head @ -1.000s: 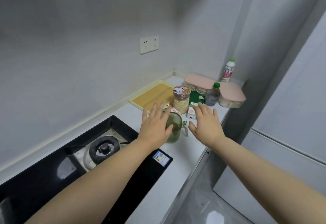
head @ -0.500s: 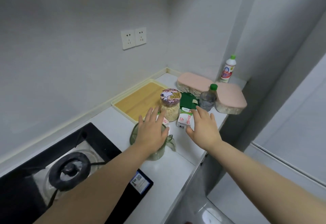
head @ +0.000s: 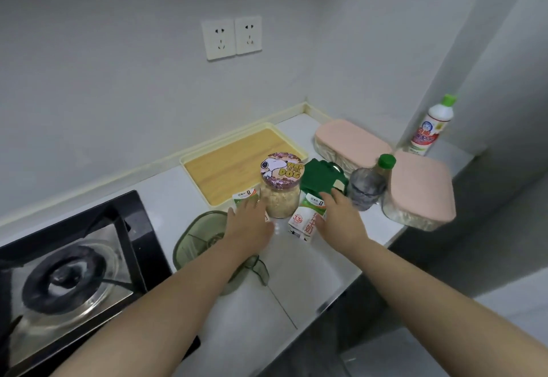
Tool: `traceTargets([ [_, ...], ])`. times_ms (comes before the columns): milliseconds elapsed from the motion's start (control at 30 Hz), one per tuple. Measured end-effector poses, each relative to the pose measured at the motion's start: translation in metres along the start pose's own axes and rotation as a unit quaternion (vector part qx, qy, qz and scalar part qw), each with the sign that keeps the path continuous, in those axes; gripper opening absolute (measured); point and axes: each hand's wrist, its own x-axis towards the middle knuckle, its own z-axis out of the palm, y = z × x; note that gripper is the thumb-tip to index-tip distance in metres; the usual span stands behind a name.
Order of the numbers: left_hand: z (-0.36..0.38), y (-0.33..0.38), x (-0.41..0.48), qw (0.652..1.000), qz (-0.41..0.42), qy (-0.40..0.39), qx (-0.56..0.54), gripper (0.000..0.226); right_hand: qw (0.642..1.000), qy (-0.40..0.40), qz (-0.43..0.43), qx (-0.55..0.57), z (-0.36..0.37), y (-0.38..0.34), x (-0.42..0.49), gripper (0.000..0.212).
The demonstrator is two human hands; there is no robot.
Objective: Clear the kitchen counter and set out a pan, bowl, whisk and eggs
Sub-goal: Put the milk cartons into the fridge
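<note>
On the white counter [head: 299, 281] stands a glass jar [head: 280, 186] with a cartoon-dog lid, flanked by two small milk cartons. My left hand [head: 247, 225] reaches with straight fingers to the left carton [head: 244, 198] and the jar's base. My right hand [head: 341, 219] lies on the right carton [head: 305, 221], fingers extended over its top. A green measuring jug [head: 204, 240] sits under my left forearm. No pan, bowl, whisk or eggs are in view.
Behind the jar are a green carton [head: 321, 177], a clear bottle with a green cap [head: 367, 186], two pink-lidded containers [head: 353, 142] [head: 421, 189], a white bottle [head: 431, 126] and a wood-bottomed tray [head: 240, 163]. A black gas hob [head: 68, 269] lies left. The counter edge drops off at right.
Both hands have moved forward past the green jug to the jar and milk cartons. The view has shifted closer to the counter corner.
</note>
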Motion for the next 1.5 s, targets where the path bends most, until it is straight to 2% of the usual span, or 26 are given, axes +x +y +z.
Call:
traceTargets([
  [167,0.014,-0.009,0.013,0.999,-0.041,0.01,0.028,0.063,0.996,-0.071,0.019,0.051,0.023,0.014,0.03,0.062],
  [367,0.017,-0.025,0.028,0.996,-0.071,0.033,0.037,0.057,0.976,-0.193,0.073,0.067,0.046,0.011,0.066,0.105],
  [500,0.011,-0.021,0.045,0.992,-0.117,0.002,0.049,0.065,0.975,-0.207,0.062,0.059,0.051,0.014,0.076,0.12],
  [667,0.01,-0.011,0.07,0.981,-0.19,-0.035,-0.031,0.078,0.973,-0.232,0.004,0.017,0.047,0.027,0.08,0.122],
  [767,0.013,-0.011,0.08,0.974,-0.208,-0.059,-0.064,0.084,0.968,-0.25,-0.024,0.022,0.045,0.034,0.079,0.121],
  [867,0.016,-0.011,0.084,0.973,-0.205,-0.082,-0.061,0.088,0.962,-0.268,-0.041,0.03,0.045,0.038,0.079,0.122],
  [967,0.013,-0.012,0.085,0.974,-0.206,-0.082,-0.038,0.086,0.961,-0.271,-0.042,0.039,0.046,0.039,0.078,0.122],
  [1133,0.007,-0.014,0.088,0.968,-0.215,-0.131,-0.023,0.082,0.962,-0.268,-0.042,0.044,0.048,0.039,0.08,0.123],
  [1233,0.007,-0.017,0.09,0.969,-0.188,-0.158,-0.019,0.08,0.96,-0.271,-0.043,0.05,0.047,0.039,0.079,0.122],
  [1367,0.007,-0.017,0.091,0.965,-0.155,-0.209,-0.034,0.065,0.959,-0.275,-0.041,0.056,0.045,0.038,0.079,0.121],
  [1500,0.006,-0.014,0.088,0.965,-0.143,-0.214,-0.049,0.068,0.961,-0.266,-0.043,0.063,0.044,0.037,0.077,0.119],
])
